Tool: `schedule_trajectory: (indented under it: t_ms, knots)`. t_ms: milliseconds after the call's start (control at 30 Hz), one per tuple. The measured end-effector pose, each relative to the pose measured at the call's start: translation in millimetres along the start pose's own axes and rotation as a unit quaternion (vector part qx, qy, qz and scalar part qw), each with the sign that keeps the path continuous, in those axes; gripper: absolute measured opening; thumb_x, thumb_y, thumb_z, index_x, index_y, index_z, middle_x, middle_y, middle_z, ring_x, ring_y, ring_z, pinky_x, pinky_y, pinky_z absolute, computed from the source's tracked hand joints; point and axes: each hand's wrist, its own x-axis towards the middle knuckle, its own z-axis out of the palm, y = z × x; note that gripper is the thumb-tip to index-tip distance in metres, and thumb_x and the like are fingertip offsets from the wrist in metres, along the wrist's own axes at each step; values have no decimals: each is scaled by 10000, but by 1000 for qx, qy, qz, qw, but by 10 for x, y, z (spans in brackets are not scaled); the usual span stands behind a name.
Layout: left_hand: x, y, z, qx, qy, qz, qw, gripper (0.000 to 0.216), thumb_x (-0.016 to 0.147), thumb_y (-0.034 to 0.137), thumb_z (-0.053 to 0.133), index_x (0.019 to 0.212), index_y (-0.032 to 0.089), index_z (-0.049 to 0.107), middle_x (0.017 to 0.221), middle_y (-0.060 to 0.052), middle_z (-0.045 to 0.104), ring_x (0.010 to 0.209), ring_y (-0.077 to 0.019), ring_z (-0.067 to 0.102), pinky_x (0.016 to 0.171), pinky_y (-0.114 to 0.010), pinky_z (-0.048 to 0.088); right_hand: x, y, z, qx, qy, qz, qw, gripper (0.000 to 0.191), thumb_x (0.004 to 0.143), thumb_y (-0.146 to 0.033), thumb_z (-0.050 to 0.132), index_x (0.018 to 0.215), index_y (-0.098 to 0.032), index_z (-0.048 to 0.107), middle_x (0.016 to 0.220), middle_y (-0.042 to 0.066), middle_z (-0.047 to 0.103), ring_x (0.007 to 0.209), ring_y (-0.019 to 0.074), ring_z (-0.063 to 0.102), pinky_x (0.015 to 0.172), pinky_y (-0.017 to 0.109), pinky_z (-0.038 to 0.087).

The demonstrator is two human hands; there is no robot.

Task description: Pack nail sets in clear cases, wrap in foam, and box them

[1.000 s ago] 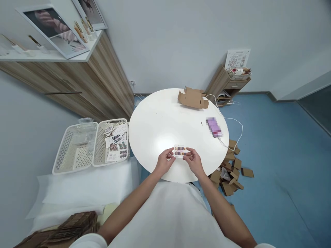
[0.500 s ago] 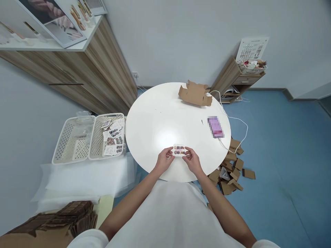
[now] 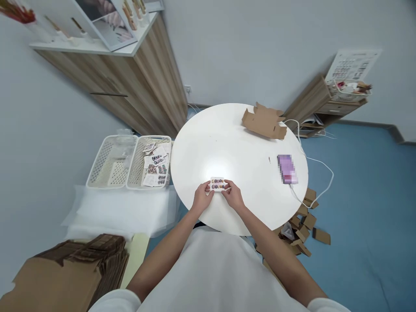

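Note:
A small white card of press-on nails (image 3: 217, 184), with two rows of purple, pink and gold pieces, is held over the near part of the round white table (image 3: 234, 130). My left hand (image 3: 203, 196) pinches the card's left edge between thumb and fingers. On the opposite edge, my right hand (image 3: 232, 193) grips it the same way. Whether the card touches the tabletop I cannot tell. Farther back on the table lies an unfolded brown cardboard box (image 3: 264, 121).
A purple phone (image 3: 287, 169) with a white cable (image 3: 325, 167) lies at the table's right. Left of the table stand a white basket (image 3: 130, 173) of nail cards and another with clear plastic packets (image 3: 121, 149). Flat cardboard (image 3: 61, 277) is stacked lower left; small boxes (image 3: 302, 221) litter the floor.
The view has turned left, so the surroundings appear shifted to the right. Both hands still hold the nail card, which now looks slightly more tilted toward me.

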Motion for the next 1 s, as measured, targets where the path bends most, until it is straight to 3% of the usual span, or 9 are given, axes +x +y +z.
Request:
schedule_trajectory:
  t_ms: [200,367,600,833,1000]
  knots:
    - [180,-476,-513,47,78,-54,994,471,689,138,511,1158,165,492,889,-53,544,719,-134,542,713,-292,464,401,-246,774,-87,-64,-18,994,454,675,-167,506,1121,-242,459,848,-16,559,583,92,496,637,261,435]
    - [284,-714,-749,72,54,-64,994,495,683,115,490,1177,137,472,914,-65,518,685,-131,518,731,-298,451,518,-297,1170,-133,-75,4,988,462,675,-145,510,1123,-243,455,874,-5,578,700,124,533,644,261,424]
    - [226,-808,-784,80,-5,-59,995,562,707,173,490,1258,147,381,998,-94,480,794,-180,526,753,-338,442,435,-269,1292,-154,-45,16,987,461,695,-178,491,1150,-236,454,926,31,574,743,158,535,677,307,433]
    - [182,-787,-725,-10,27,-94,995,579,690,127,493,1254,139,362,1094,-119,461,920,-186,517,785,-330,452,343,-285,1317,-12,-29,48,998,503,691,-189,471,1189,-201,402,1008,53,562,745,126,550,742,308,471]
    - [223,-745,-689,-24,54,-108,992,578,687,123,498,1249,125,361,1136,-130,450,955,-188,506,811,-327,445,393,-300,1306,12,-38,43,998,520,677,-188,484,1188,-201,393,1030,61,548,791,130,552,731,296,482]
